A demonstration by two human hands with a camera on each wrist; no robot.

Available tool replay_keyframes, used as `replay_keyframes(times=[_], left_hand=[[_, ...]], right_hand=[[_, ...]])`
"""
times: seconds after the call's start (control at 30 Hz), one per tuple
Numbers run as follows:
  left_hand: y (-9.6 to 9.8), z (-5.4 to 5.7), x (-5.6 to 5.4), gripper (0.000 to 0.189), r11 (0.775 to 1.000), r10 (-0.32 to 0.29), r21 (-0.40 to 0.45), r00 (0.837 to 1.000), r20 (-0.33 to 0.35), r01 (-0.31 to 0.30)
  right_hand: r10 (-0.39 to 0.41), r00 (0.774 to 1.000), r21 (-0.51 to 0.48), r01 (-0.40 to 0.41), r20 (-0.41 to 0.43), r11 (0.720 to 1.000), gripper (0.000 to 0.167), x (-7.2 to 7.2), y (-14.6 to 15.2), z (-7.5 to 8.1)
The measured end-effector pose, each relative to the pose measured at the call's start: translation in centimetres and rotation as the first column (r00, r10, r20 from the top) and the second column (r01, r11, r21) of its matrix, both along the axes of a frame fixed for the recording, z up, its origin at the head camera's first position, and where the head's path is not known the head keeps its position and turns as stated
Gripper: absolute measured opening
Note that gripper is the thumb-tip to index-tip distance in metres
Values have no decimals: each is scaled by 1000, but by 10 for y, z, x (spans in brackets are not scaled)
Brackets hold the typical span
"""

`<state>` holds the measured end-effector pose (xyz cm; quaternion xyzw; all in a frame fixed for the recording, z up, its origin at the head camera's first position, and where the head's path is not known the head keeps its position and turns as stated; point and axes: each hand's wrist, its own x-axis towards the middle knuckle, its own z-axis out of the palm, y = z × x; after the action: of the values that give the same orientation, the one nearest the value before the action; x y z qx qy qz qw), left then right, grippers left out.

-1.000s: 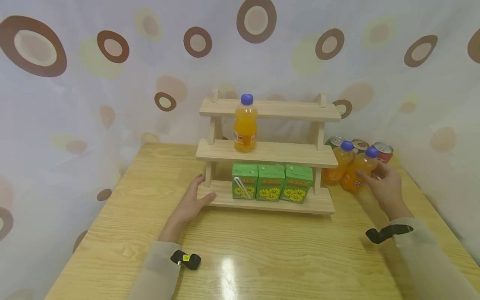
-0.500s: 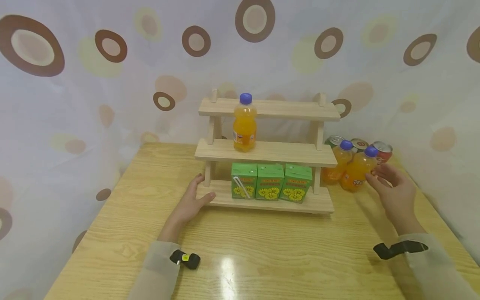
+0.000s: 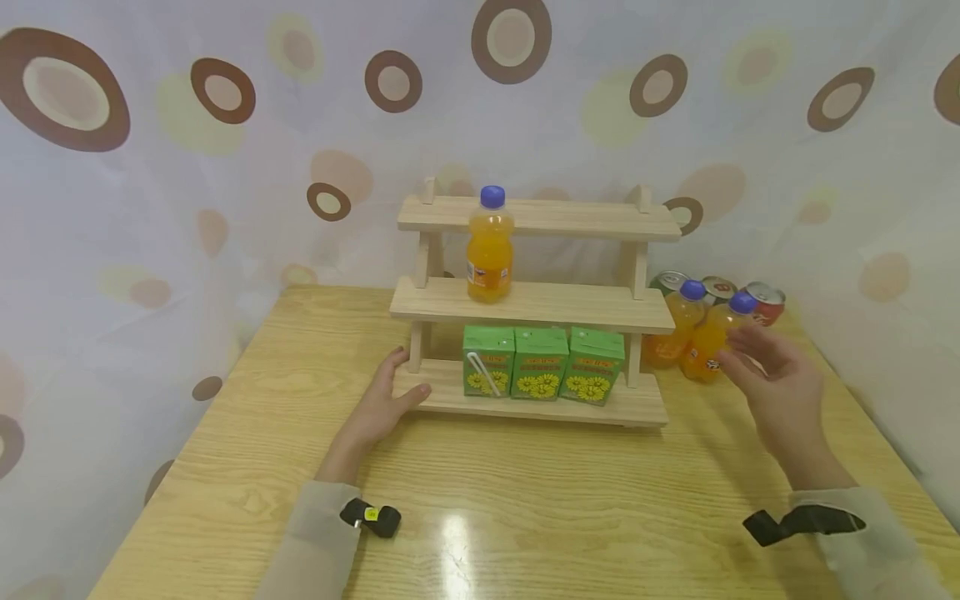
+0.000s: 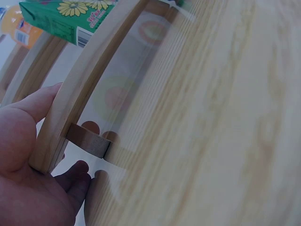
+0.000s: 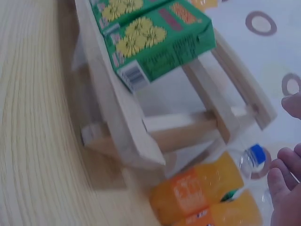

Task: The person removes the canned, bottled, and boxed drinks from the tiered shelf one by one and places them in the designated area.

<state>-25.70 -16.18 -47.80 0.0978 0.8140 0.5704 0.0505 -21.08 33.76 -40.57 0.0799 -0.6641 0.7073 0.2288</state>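
A three-tier wooden shelf (image 3: 525, 304) stands on the table, and my left hand (image 3: 378, 408) holds the left end of its lowest board. In the left wrist view the thumb (image 4: 44, 100) lies on one side of that board (image 4: 77, 96) and fingers show at the other. My right hand (image 3: 787, 404), fingers loosely bent and apart from the thumb, hovers beside an upright orange soda bottle (image 3: 703, 354) right of the shelf. It holds nothing. A second orange soda bottle (image 3: 663, 350) stands next to the first, its blue cap showing.
One orange soda bottle (image 3: 489, 262) stands on the middle board. Three green drink cartons (image 3: 538, 367) line the lowest board, one with a straw on its front. Several drink cans (image 3: 767, 302) are behind the bottles at right. A patterned curtain (image 3: 300, 150) backs the table (image 3: 547, 500).
My right hand has let go of the front bottle and drawn back toward me, then shifted slightly left. The bottles stay nearly in place. My left hand has not moved on the shelf.
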Motion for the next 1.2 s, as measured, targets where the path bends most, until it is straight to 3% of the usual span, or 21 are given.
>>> replay_keyframes(times=[0.23, 0.5, 0.77, 1.0, 1.2], left_hand=[[1, -1, 0, 73, 1000, -8, -6, 1000, -6, 8], [6, 22, 13, 73, 999, -27, 22, 998, 48, 26], [1, 3, 1, 74, 1000, -7, -9, 1000, 13, 7], [-1, 3, -1, 72, 1000, -4, -11, 1000, 1, 4], [0, 2, 0, 71, 1000, -6, -12, 1000, 4, 6]], right_hand=[[123, 992, 49, -122, -28, 991, 42, 6, -26, 11], [208, 978, 169, -203, -14, 965, 46, 5, -58, 30], [269, 963, 199, -265, 8, 943, 46, -12, -98, 58], [281, 959, 259, -282, 42, 924, 46, -29, -134, 81], [260, 964, 398, -257, 48, 881, 50, -50, -154, 98]])
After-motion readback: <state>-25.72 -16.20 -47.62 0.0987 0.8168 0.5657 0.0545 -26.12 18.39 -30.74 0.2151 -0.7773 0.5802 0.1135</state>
